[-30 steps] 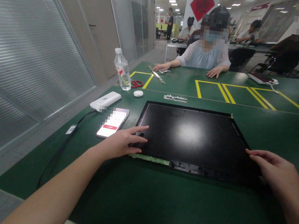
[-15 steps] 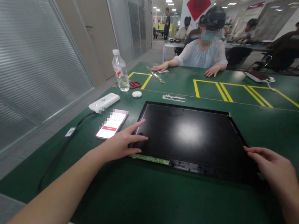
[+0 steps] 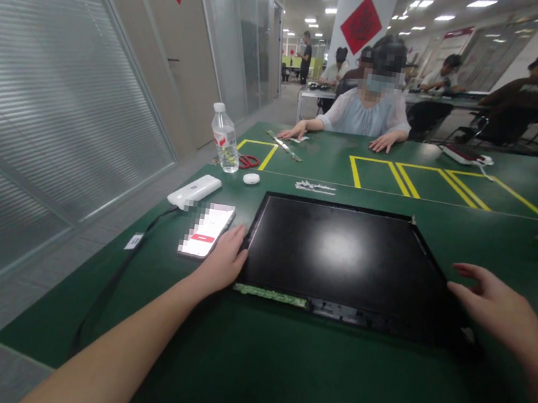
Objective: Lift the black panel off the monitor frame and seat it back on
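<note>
A black LCD screen panel [image 3: 342, 253] lies face up on the green table, with a narrow green circuit board [image 3: 270, 295] along its near edge. My left hand [image 3: 224, 259] is closed at the panel's left edge, with the thumb against the frame and the fingers partly hidden. At the right edge, my right hand [image 3: 499, 300] has its thumb and fingers apart; the thumb is at the frame, and whether it touches cannot be told. A phone [image 3: 206, 232] with a lit screen lies just left of my left hand.
Left of the panel are a white power bank [image 3: 194, 192] with a black cable [image 3: 109, 289], a water bottle [image 3: 226, 140], red-handled scissors [image 3: 248, 162] and a white earbud case [image 3: 251, 178]. Thin strips [image 3: 315, 187] lie beyond the panel. A masked person [image 3: 368, 112] sits opposite, hands on the table.
My left hand has moved from the panel's face to its left edge, its fingers drawing together. My right hand has opened from a pinch at the right edge. The view has tilted up slightly.
</note>
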A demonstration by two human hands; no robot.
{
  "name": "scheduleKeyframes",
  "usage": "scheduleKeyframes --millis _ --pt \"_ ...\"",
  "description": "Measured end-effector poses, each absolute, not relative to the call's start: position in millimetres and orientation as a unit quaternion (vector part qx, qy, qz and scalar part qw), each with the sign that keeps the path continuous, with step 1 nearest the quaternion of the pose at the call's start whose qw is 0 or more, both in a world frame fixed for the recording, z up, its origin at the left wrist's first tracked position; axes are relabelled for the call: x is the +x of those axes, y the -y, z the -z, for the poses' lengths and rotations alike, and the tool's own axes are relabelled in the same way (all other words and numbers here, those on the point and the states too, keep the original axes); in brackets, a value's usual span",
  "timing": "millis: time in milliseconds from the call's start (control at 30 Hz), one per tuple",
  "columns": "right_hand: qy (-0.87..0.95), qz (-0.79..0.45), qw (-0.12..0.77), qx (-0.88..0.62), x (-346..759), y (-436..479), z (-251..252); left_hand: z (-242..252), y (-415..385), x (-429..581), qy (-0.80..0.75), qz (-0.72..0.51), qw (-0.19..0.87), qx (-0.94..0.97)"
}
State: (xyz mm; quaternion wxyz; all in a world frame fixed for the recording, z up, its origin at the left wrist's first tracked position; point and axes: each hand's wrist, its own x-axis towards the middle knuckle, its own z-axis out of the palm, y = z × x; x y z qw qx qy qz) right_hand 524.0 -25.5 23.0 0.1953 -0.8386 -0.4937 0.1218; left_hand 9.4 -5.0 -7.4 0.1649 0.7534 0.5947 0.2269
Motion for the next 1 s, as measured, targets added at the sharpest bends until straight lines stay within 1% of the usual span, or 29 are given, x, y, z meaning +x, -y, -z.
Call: scheduleKeyframes --millis 100,200,333,500,733,1000 --pt "0.525 -0.140 0.175 -0.821 527 21 -10 16 3 6 -0.600 -0.227 0.165 0.749" --pt "0.571 -0.105 0.209 -0.787 530 26 11 21 3 3 -0.600 -0.234 0.169 0.746" --pt "0.586 -0.091 0.238 -0.769 535 33 35 22 0 0 -0.588 -0.254 0.183 0.746" --pt "0.602 -0.065 0.235 -0.760 545 33 54 18 -3 0 -0.593 -0.291 0.221 0.718" --pt "0.621 -0.064 0.233 -0.745 550 31 67 5 1 5 -0.600 -0.378 0.331 0.623" --pt "0.624 -0.024 0.275 -0.731 552 29 89 -2 6 20 -0.583 -0.462 0.505 0.439"
